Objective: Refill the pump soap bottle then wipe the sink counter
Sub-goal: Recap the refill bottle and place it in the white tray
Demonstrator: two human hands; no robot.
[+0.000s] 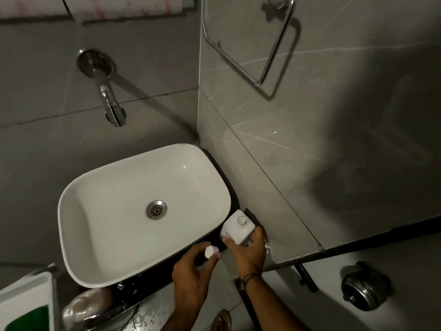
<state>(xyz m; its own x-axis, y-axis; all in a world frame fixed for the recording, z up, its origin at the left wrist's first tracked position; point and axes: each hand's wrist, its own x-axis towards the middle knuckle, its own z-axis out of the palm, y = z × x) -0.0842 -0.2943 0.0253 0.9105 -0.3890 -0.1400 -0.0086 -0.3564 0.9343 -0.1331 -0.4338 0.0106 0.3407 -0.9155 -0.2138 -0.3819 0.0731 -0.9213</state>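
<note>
Beside the white sink (100,235), the left hand (191,280) pinches a small white cap (210,251) in its fingers. Just right, the right hand (248,253) grips the square white soap bottle (235,229) standing on the dark desk (152,285).

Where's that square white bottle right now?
In the head view, the white bottle stands low and right of centre on the dark counter, squeezed between the white basin and the grey wall, gripped by the right hand.
</note>
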